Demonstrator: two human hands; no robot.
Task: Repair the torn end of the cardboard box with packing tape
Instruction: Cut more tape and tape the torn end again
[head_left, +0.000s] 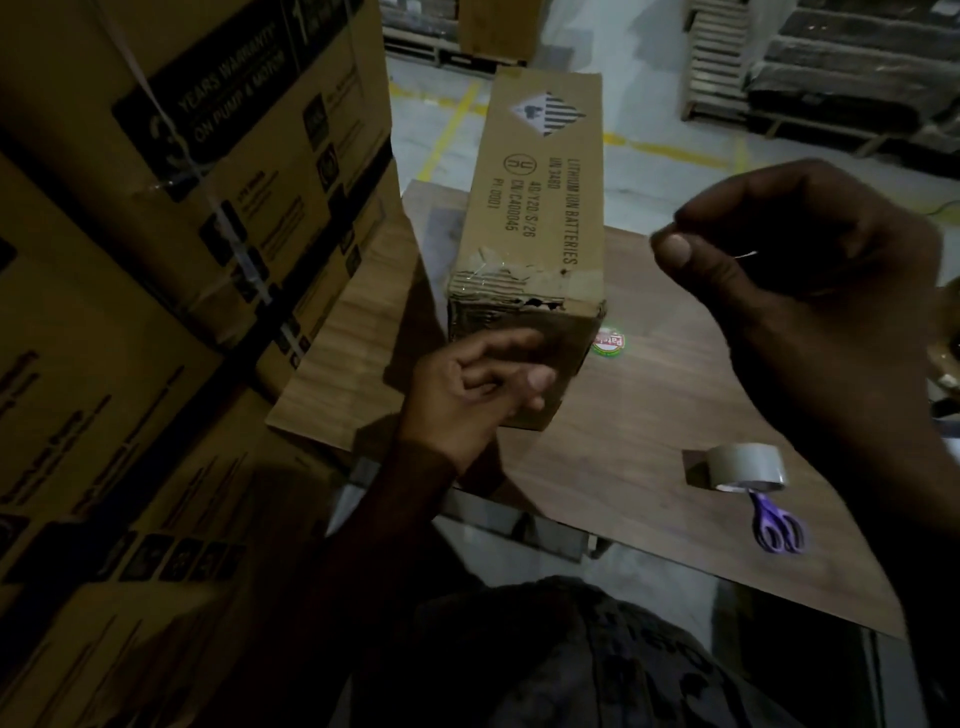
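Box (535, 208), near end torn: our left grip (478, 384) rests curled against it, right grip (795, 249) pinches a thin strip (748, 254), maybe tape; next, cover the tear (519, 283).

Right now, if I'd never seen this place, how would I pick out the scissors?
Start at the brown wooden table with the long cardboard box on it. Near its front right edge sits a roll of tape, and the scissors lie flat just in front of it, blades toward the roll. They are the only thing with purple handles.
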